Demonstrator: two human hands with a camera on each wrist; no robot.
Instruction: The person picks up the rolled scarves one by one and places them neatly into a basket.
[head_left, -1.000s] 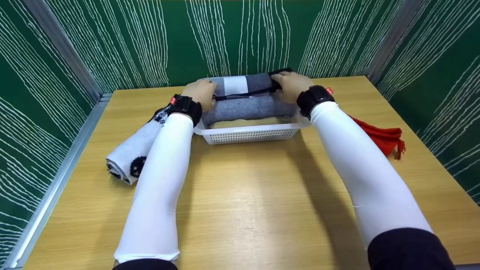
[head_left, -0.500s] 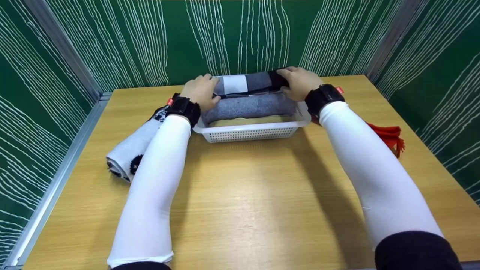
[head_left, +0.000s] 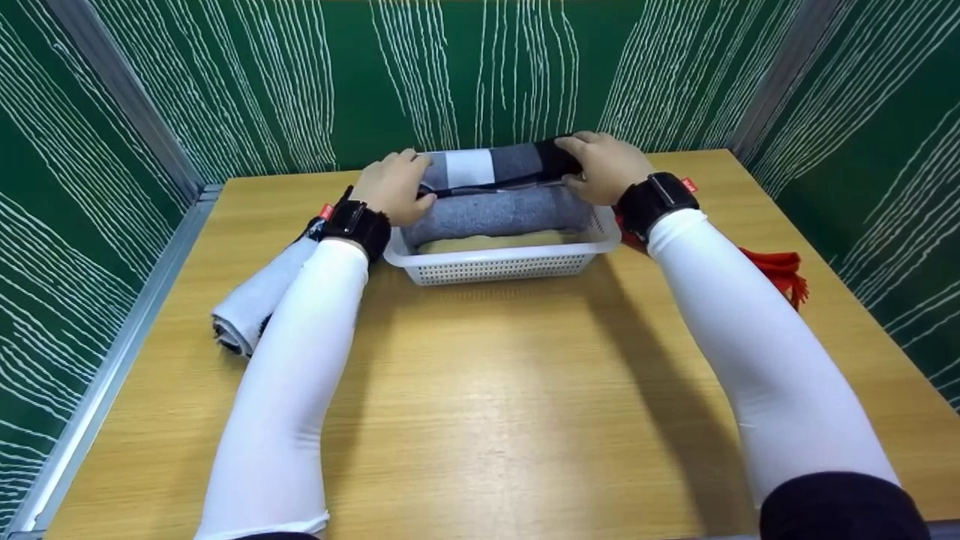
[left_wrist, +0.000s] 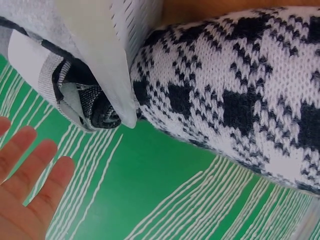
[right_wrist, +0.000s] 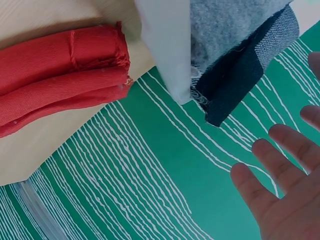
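Left grip [head_left: 391, 187], right grip [head_left: 609, 169] unclenched; basket [head_left: 502, 268] holds checked roll [head_left: 471, 168], grey roll [head_left: 499, 211], tan cloth [head_left: 499, 241].

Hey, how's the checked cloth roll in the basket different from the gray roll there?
The checked roll shows white, gray and black blocks, while the gray roll is plain mottled gray. The checked roll lies at the back, the gray roll in front of it. Both lie lengthwise in the white basket.

Left hand [head_left: 390, 187] farther left; right hand [head_left: 611, 166] farther right; both wider apart than a second ago
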